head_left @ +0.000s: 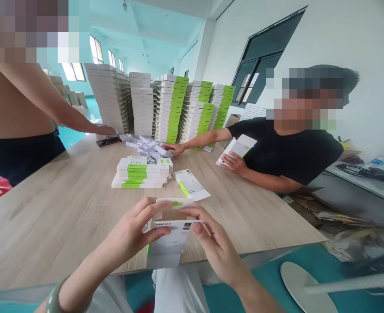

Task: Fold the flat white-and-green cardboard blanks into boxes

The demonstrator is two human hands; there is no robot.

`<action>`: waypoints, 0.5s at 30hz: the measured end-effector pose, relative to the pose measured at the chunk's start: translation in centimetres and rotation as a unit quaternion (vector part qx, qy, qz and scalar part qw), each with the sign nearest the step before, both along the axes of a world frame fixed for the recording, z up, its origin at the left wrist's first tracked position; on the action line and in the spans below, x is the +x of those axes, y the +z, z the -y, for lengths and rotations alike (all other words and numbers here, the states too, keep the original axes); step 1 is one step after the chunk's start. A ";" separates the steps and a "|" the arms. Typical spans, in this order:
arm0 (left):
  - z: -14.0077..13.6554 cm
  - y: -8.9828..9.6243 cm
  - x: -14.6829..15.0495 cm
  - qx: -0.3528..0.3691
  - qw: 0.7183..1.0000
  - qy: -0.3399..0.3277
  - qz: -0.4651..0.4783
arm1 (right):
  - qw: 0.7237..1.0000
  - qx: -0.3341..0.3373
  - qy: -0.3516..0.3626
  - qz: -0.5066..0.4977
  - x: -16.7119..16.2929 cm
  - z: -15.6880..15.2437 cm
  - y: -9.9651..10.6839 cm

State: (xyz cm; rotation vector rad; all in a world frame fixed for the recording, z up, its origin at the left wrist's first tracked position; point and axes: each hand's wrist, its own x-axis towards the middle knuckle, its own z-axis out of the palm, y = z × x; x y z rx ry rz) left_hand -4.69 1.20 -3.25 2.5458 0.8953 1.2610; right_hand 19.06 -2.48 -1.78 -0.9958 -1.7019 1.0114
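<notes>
A white and green cardboard box (170, 248) stands upright at the table's near edge, its top end open and its flap raised. My left hand (141, 226) grips it from the left, thumb on the front face and fingers behind the top. From the right, my right hand (211, 237) holds the upper corner, with fingers over the top edge and thumb near the front. Just beyond lies a flat box (192, 184) on the table. To its left is a pile of flattened boxes (139, 174) with green bands.
Small white packets (148, 145) lie heaped mid-table by a dark phone (108, 141). Tall stacks of boxes (172, 108) rise at the far end. A person in a black shirt (286, 152) holds a box (239, 148) and reaches to the packets; another person's arm (48, 98) reaches in from the left.
</notes>
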 end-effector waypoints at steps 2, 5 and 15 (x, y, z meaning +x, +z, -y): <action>0.0 0.6 0.1 0.059 0.997 0.023 0.039 | 0.996 0.045 -0.055 -0.057 -1.1 0.0 0.0; -0.6 0.0 0.4 0.099 0.989 0.067 0.088 | 0.987 0.099 -0.088 -0.091 -2.2 -0.9 -0.1; -0.6 -2.4 4.2 -0.142 0.964 0.094 0.205 | 0.968 0.065 -0.198 -0.138 -4.6 -2.8 -1.7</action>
